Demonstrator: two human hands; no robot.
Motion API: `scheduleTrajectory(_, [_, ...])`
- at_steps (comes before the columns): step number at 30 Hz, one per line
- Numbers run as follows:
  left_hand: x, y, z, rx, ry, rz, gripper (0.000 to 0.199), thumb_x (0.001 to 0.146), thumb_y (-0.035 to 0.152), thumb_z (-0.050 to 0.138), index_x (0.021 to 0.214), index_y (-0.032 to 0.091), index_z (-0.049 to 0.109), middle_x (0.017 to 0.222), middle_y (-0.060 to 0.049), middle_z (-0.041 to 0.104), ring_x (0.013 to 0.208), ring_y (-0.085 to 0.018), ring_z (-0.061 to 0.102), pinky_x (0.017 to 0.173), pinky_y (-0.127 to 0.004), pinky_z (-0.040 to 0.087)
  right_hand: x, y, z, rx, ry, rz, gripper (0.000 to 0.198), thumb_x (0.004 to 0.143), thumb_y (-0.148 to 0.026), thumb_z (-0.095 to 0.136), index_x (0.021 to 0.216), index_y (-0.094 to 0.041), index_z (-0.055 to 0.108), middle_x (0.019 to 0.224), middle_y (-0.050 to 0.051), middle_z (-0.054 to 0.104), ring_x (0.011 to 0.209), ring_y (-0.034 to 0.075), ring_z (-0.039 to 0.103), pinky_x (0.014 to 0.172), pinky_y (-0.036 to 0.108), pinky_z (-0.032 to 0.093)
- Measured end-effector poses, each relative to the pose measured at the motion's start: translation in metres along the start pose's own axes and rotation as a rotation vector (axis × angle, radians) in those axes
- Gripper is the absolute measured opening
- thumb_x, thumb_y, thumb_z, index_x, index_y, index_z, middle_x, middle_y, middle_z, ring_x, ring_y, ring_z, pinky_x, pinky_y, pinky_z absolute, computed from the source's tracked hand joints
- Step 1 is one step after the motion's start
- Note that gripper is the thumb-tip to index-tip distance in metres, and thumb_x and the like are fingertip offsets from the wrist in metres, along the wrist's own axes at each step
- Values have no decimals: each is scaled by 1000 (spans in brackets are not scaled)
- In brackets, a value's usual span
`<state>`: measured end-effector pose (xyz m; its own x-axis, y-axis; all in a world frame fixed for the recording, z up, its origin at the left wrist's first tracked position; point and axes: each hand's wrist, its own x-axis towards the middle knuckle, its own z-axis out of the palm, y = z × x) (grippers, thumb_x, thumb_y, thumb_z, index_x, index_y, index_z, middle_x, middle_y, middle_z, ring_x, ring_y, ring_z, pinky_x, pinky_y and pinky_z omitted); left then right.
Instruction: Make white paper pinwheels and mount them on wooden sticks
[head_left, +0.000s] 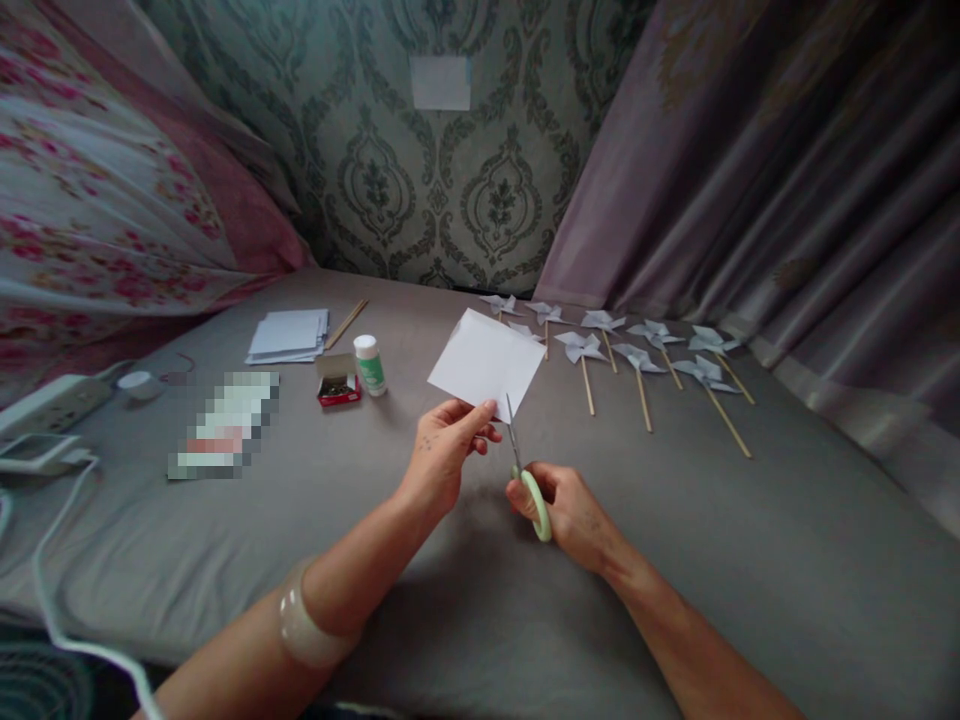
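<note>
The left hand pinched the near edge of a square white paper between thumb and fingers, so that it spread out just ahead of both hands. The right hand, near the left, gripped green-handled scissors, their blades at the paper's nearest corner.

White square paper slants cornerwise, pale-green-handled scissors at its near corner

Dim, diffuse light; white paper square brightest, pleated curtain dark toward upper right; pixelated patch at left
</note>
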<state>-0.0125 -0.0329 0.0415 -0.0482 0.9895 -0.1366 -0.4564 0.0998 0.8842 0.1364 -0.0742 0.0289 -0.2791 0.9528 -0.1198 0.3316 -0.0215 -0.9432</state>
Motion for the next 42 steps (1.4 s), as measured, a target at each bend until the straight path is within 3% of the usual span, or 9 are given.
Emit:
scheduleTrajectory(30, [-1, 0, 0, 13, 10, 0, 29, 60, 31, 80, 63, 11, 60, 56, 0, 60, 52, -8, 56, 47, -19, 35, 2, -1, 3, 17, 90, 109, 46, 62, -60, 69, 59, -17, 54, 55, -2, 51, 52, 10, 41, 49, 24, 32])
scheduleTrajectory(42, [0, 1, 1, -5, -1, 2, 28, 58, 31, 81, 65, 11, 63, 58, 0, 60, 51, -8, 56, 47, -19, 35, 3, 3, 7, 37, 149, 93, 47, 62, -58, 71, 53, -18, 49, 48, -5, 43, 48, 8, 34, 44, 23, 28])
